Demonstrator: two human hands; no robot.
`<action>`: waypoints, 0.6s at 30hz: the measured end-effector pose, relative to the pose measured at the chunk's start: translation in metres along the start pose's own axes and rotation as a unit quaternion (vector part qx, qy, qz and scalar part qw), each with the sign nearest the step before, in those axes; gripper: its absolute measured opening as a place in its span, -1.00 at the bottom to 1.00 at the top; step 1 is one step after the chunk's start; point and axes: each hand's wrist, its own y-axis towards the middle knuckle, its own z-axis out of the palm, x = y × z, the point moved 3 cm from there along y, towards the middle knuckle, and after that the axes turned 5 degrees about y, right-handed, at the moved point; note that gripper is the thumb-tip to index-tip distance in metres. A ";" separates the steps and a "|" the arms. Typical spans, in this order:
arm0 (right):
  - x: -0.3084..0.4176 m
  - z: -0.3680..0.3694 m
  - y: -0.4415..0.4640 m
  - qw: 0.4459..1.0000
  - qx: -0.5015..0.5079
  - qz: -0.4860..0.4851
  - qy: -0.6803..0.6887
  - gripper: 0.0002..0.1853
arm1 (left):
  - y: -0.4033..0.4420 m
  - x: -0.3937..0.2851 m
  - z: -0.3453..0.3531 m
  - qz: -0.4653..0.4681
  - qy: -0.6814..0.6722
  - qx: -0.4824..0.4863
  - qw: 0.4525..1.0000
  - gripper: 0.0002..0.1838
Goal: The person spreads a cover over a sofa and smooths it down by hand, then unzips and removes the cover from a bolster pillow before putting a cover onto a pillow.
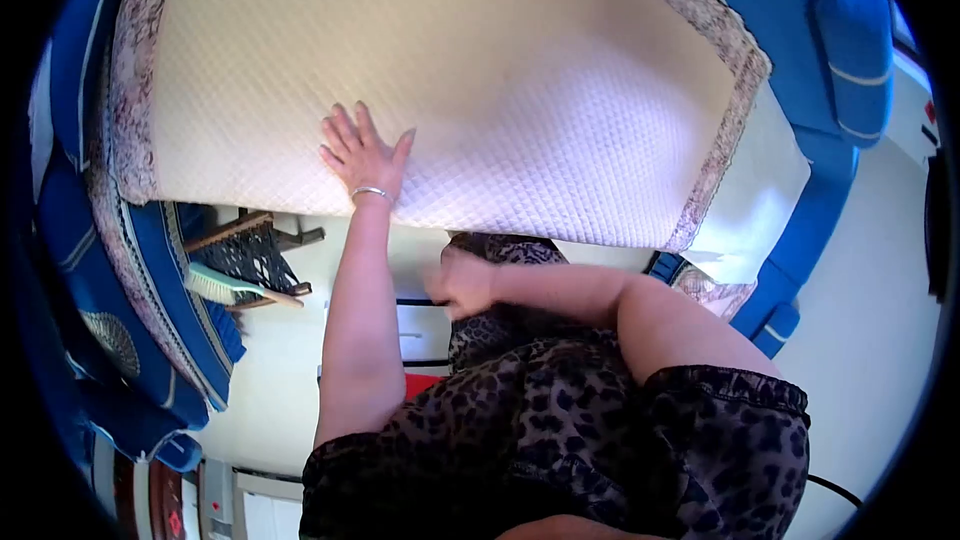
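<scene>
A cream quilted cover (480, 60) with a patterned floral border (135, 90) lies spread out in front of me. My left hand (368, 158), with a bracelet at its wrist, rests flat on the cover near its front edge, fingers spread. My right hand (462, 282) is bent in front of my body, just below the cover's edge. It is smeared by motion, so its fingers and anything between them cannot be made out.
Blue padded seating (780, 40) stands at the right, with more blue upholstery (75, 210) at the left. A folding stool (250, 255) and a light green brush (225, 286) are below the cover at the left.
</scene>
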 end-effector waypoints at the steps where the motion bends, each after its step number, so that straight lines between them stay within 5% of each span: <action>1: 0.012 0.011 -0.006 0.988 0.135 -0.011 0.077 -0.51 | -0.001 -0.003 -0.008 -0.007 0.013 0.024 1.000 0.03; 2: 0.023 0.016 -0.015 0.951 0.266 -0.022 0.157 -0.56 | -0.001 -0.006 -0.011 -0.013 0.027 0.051 0.998 0.07; 4: 0.010 -0.012 -0.029 0.993 -0.012 0.043 0.112 -0.62 | 0.001 -0.004 -0.003 -0.013 0.034 0.040 0.998 0.24; 5: -0.013 -0.021 -0.038 0.958 -0.250 0.070 0.118 -0.60 | -0.001 -0.006 -0.004 -0.014 0.035 0.041 0.998 0.27; 6: -0.034 -0.053 -0.048 0.912 -0.378 0.113 0.117 -0.55 | -0.001 -0.007 -0.004 -0.013 0.036 0.042 0.998 0.30; 8: -0.078 -0.104 -0.069 0.828 -0.519 0.210 0.023 -0.42 | 0.001 -0.006 0.005 -0.003 0.031 0.000 1.000 0.32; 13: -0.182 -0.159 -0.099 0.724 -0.575 0.368 -0.100 -0.30 | 0.006 -0.002 0.021 0.012 0.069 -0.069 0.995 0.36; 16: -0.198 -0.145 -0.133 0.774 -0.551 0.292 -0.105 -0.27 | 0.003 0.006 0.030 0.050 0.088 -0.145 0.984 0.31; 18: -0.208 -0.114 -0.173 0.754 -0.560 0.334 -0.075 -0.25 | 0.007 0.012 0.034 0.076 0.118 -0.181 0.973 0.27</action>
